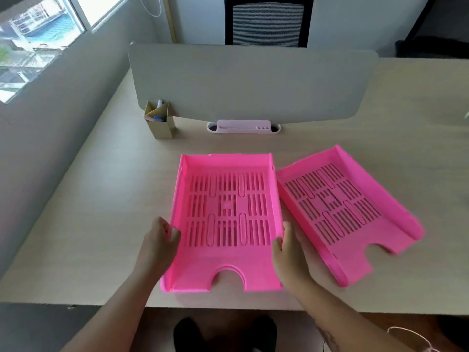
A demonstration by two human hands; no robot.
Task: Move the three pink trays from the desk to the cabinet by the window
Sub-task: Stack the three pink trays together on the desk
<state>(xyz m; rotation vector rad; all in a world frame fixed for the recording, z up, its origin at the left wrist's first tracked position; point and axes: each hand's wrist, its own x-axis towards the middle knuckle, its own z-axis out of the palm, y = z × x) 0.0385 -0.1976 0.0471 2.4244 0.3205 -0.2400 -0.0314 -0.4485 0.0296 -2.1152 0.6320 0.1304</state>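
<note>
Two pink slotted trays lie on the beige desk (88, 224). The nearer pink tray (225, 262) sits straight in front of me, its notched edge toward the desk's front. My left hand (160, 240) grips its left wall, thumb over the rim. My right hand (286, 252) grips its right wall. A second pink tray (355, 240) lies angled to the right, close beside the first one and untouched. A third tray does not show.
A grey divider screen (253, 82) stands across the desk's back. A cardboard pen holder (161, 123) and a pale pink desk organiser (243, 127) sit at its foot. A window (30, 41) is at the upper left; a black mesh chair (269, 21) stands beyond the screen.
</note>
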